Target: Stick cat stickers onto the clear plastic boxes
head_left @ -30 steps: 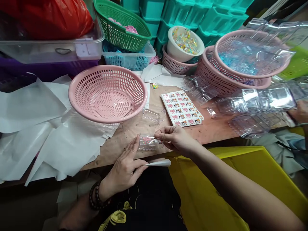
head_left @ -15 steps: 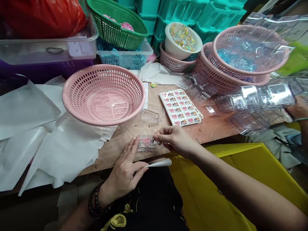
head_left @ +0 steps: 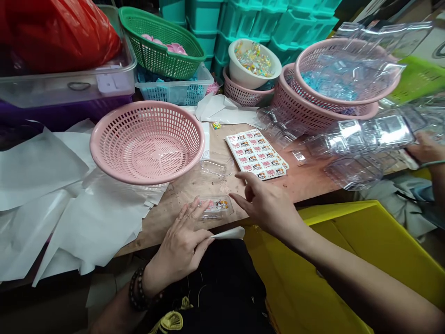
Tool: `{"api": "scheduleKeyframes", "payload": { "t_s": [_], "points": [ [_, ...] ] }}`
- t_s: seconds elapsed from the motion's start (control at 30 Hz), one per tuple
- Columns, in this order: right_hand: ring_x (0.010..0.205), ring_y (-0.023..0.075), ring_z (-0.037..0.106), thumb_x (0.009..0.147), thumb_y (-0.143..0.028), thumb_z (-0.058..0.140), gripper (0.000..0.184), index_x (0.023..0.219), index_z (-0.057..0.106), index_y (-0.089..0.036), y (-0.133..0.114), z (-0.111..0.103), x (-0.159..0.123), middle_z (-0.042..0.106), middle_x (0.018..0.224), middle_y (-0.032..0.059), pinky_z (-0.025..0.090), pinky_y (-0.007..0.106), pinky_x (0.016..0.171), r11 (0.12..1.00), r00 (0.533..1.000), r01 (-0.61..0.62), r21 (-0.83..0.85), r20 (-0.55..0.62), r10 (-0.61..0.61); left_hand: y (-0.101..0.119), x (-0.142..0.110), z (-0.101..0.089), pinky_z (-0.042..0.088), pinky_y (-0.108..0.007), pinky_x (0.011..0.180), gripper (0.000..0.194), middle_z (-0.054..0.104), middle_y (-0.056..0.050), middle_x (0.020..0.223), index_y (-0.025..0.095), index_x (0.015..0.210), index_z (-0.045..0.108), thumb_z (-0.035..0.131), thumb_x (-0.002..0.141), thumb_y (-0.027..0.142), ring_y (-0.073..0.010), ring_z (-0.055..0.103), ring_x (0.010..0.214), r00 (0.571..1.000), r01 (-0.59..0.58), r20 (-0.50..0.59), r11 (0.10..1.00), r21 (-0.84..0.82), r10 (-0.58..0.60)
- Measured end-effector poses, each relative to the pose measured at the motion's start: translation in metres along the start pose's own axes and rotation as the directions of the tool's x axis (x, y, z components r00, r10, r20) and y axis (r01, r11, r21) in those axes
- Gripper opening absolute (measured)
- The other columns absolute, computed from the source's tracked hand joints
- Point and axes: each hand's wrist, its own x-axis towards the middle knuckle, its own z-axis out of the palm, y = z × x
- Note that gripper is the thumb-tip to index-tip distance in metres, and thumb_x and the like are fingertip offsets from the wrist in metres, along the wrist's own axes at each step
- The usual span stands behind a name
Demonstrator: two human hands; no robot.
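Observation:
A small clear plastic box lies at the table's near edge, with a cat-print sticker on its top. My left hand pinches a curled piece of white backing paper between thumb and finger. Its other fingers rest flat on the left end of the box, covering part of the sticker. Just right of the box is my right hand, thumb and forefinger apart with nothing between them. Beyond it lies a stack of cat sticker sheets. Another clear plastic piece lies behind the box.
A pink basket stands behind my left hand, beside piled white paper sheets. Clear plastic cases lie at right, near another person's hand. Stacked pink baskets, a white bowl and a green basket stand behind.
My right hand has let go of the sticker's right end and drawn back to the right, its fingers opening. My left fingers have spread over the sticker on the box.

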Motion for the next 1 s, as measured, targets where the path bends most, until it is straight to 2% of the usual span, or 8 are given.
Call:
{"api": "scheduleKeyframes", "payload": {
  "t_s": [0.17,0.3,0.43,0.6,0.77,0.83,0.93,1.0],
  "points": [
    [0.087,0.0200,0.064,0.090,-0.036,0.065,0.025,0.108,0.065,-0.019,-0.014,-0.011,-0.034,0.070,0.098,0.0101,0.049,0.032,0.075,0.908,0.902,0.387,0.161,0.141,-0.409,0.010,-0.001,-0.014,0.031,-0.062,0.117,0.016,0.044,-0.012,0.154,0.020,0.095,0.075,0.060,0.091,0.017,-0.0371,0.032,0.147,0.994,-0.025,-0.111,0.999,-0.037,0.021],
    [0.069,0.0150,0.063,0.092,-0.025,0.061,0.013,0.082,0.068,-0.019,-0.015,-0.009,-0.046,0.070,0.074,0.0019,0.046,0.027,0.066,0.925,0.945,0.096,0.369,0.258,-0.201,0.015,-0.003,-0.021,0.061,-0.035,0.086,0.030,0.074,-0.008,0.102,0.022,0.109,0.071,0.077,0.081,0.027,-0.0221,0.072,0.095,0.961,0.171,-0.144,0.913,-0.370,-0.238],
    [0.067,0.0153,0.065,0.088,-0.035,0.066,0.016,0.085,0.072,-0.020,-0.008,-0.016,-0.050,0.073,0.077,0.0020,0.048,0.025,0.060,0.882,0.905,-0.111,0.458,0.413,-0.101,0.017,-0.004,-0.016,0.059,-0.023,0.057,0.037,0.074,-0.002,0.072,0.016,0.109,0.072,0.079,0.078,0.036,-0.0150,0.069,0.060,0.855,0.435,0.111,0.583,-0.686,-0.507],
    [0.088,0.0202,0.068,0.083,-0.034,0.075,0.022,0.100,0.072,-0.021,-0.012,-0.018,-0.059,0.076,0.092,0.0058,0.049,0.034,0.081,0.940,0.971,0.168,0.296,0.116,-0.210,0.024,0.002,-0.005,0.056,-0.023,0.063,0.021,0.076,-0.007,0.080,0.015,0.085,0.080,0.077,0.080,0.035,-0.0168,0.069,0.071,0.887,0.401,0.131,0.598,-0.694,-0.442],
    [0.066,0.0130,0.066,0.088,-0.029,0.069,0.009,0.081,0.073,-0.023,-0.010,-0.004,-0.065,0.075,0.073,-0.0014,0.049,0.034,0.085,0.915,0.984,0.169,0.366,-0.009,-0.178,0.027,0.005,0.005,0.050,-0.024,0.055,0.039,0.071,-0.005,0.064,0.012,0.069,0.076,0.068,0.085,0.047,-0.0143,0.062,0.057,0.861,0.452,0.178,0.556,-0.698,-0.476],
    [0.062,0.0120,0.067,0.090,-0.029,0.067,0.009,0.086,0.073,-0.025,-0.007,0.001,-0.067,0.077,0.074,-0.0028,0.047,0.041,0.095,0.921,0.984,0.175,0.349,-0.050,-0.169,0.029,0.006,0.008,0.055,-0.026,0.062,0.037,0.075,-0.006,0.075,0.012,0.082,0.077,0.073,0.081,0.049,-0.0168,0.067,0.064,0.837,0.478,0.222,0.471,-0.741,-0.501],
    [0.071,0.0147,0.071,0.093,-0.024,0.062,0.010,0.091,0.072,-0.026,-0.001,0.008,-0.070,0.078,0.085,-0.0001,0.043,0.048,0.102,0.947,0.956,0.256,0.194,-0.193,-0.219,0.030,0.008,0.011,0.059,-0.030,0.074,0.050,0.078,-0.008,0.092,0.014,0.108,0.073,0.083,0.070,0.045,-0.0201,0.071,0.078,0.802,0.497,0.267,0.349,-0.794,-0.534],
    [0.089,0.0181,0.071,0.090,-0.018,0.062,0.014,0.092,0.072,-0.027,0.004,0.011,-0.072,0.078,0.099,0.0020,0.043,0.049,0.104,0.917,0.865,0.398,0.014,-0.339,-0.370,0.027,0.010,0.014,0.058,-0.029,0.070,0.045,0.078,-0.007,0.085,0.013,0.099,0.075,0.084,0.068,0.045,-0.0185,0.070,0.072,0.785,0.509,0.279,0.318,-0.800,-0.553]
  ]
}}
